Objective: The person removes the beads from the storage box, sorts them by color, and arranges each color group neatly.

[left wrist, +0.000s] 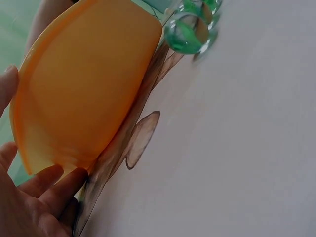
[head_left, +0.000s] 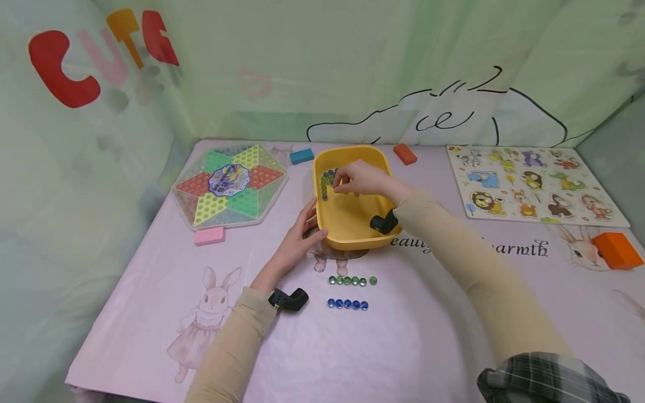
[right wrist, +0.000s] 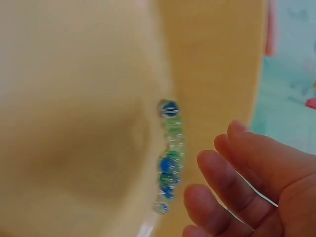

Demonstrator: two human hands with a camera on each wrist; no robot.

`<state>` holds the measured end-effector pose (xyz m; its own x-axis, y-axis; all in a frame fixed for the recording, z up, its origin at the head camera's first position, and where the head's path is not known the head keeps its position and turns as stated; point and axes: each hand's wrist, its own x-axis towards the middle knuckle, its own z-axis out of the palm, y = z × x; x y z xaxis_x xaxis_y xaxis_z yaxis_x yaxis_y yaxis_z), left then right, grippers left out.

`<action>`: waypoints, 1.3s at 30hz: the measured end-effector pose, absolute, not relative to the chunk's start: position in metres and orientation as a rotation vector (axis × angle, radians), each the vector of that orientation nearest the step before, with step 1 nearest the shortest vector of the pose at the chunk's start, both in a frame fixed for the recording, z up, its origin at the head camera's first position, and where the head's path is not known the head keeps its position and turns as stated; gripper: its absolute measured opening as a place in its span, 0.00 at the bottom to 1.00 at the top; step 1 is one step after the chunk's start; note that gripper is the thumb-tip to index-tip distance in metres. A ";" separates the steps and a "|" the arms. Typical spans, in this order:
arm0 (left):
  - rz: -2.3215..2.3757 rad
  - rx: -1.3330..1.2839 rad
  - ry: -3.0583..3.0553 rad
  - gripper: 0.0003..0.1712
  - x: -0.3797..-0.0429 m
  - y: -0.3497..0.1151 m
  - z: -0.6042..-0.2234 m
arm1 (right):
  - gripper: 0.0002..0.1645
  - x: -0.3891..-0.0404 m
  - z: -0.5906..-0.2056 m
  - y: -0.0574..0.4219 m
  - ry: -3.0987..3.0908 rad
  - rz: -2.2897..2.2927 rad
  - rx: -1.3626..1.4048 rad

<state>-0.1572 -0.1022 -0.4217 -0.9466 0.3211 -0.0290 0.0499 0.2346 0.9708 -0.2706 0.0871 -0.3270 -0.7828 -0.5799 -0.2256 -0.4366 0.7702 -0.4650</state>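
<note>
A yellow plastic tub (head_left: 353, 224) stands in the middle of the table, with green and blue glass marbles (right wrist: 170, 163) gathered along its left wall. My left hand (head_left: 301, 238) holds the tub at its near left corner, thumb on the near rim and fingers along the outer left side. Inside the tub, my right hand (head_left: 364, 178) is bent over beside the marbles; in the right wrist view its fingers are loosely bent, apart from them, and no marble shows between them. On the cloth in front lie a row of green marbles (head_left: 347, 280) and a row of blue marbles (head_left: 347, 304).
A Chinese checkers board (head_left: 229, 184) lies on the left, above a pink block (head_left: 209, 235). Blue (head_left: 302, 156) and red-orange (head_left: 405, 154) blocks flank the tub's far end. Rightward are an animal puzzle board (head_left: 534, 184) and an orange block (head_left: 617, 251).
</note>
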 end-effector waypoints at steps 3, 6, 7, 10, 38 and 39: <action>1.777 0.354 2.284 0.40 -0.157 -0.102 -0.420 | 0.10 -0.273 -0.332 0.082 2.622 -0.510 -0.758; 1.778 0.365 2.284 0.40 -0.156 -0.102 -0.420 | 0.11 -0.274 -0.338 0.077 2.648 -0.441 -0.750; 1.776 0.366 2.285 0.40 -0.156 -0.102 -0.420 | 0.11 -0.275 -0.339 0.076 2.656 -0.419 -0.753; 1.777 0.379 2.285 0.40 -0.156 -0.102 -0.420 | 0.12 -0.275 -0.342 0.071 2.660 -0.371 -0.777; 1.738 0.414 2.249 0.41 -0.144 -0.103 -0.389 | 0.05 -0.270 -0.343 0.063 2.617 -0.216 -0.844; 1.738 0.414 2.249 0.41 -0.144 -0.103 -0.389 | 0.05 -0.268 -0.342 0.064 2.618 -0.215 -0.844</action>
